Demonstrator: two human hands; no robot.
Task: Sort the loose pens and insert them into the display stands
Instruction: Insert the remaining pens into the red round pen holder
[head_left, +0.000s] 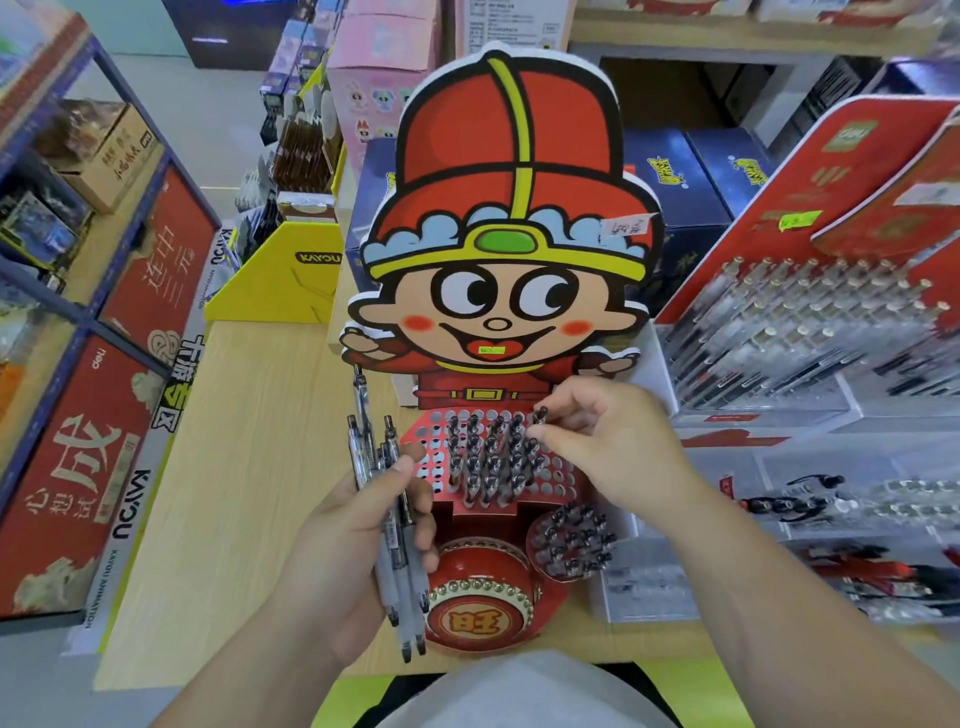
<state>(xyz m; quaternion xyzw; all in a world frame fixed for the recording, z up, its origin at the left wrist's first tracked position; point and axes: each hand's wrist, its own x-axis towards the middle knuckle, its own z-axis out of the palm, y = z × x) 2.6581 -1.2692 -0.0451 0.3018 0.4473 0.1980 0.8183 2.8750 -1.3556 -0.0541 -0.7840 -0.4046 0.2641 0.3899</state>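
**Pen Insertion: Status at Mid-Fill of the Perforated Tray**

1. Task item. I hold one pen (538, 415) upright over the red perforated tray (558, 475) of the cartoon-figure display stand (498, 291). Its cap end shows at the fingertips, at roughly 10 o'clock from my right hand (608, 441). The tip appears to sit at or just above a hole in the back row; I cannot tell whether it is seated.

2. Progress. The tray's central columns are filled with standing pens (488, 457). Open holes remain on the tray's 9 o'clock side and its 3 o'clock side. A round holder (571, 540), at 5 o'clock from the tray, also carries pens and looks largely full. I judge the task to be about half done here.

3. Stock remaining. A bundle of loose pens (389, 519) rests in my left hand (353, 551), at 8 o'clock from the tray, clips pointing to 12 o'clock, tips to 6 o'clock.

4. Hand pose.
   - Right hand: palm down, wrist entering from 4 o'clock, thumb and forefinger pinching the single pen, other fingers curled loosely.
   - Left hand: palm up, fingers wrapped around the bundle, thumb pressed across the barrels.

5. Surroundings. The red drum (480, 618) fronts the stand at 6 o'clock. A clear acrylic pen rack (810, 338) stands at 3 o'clock on the wooden counter (234, 519).
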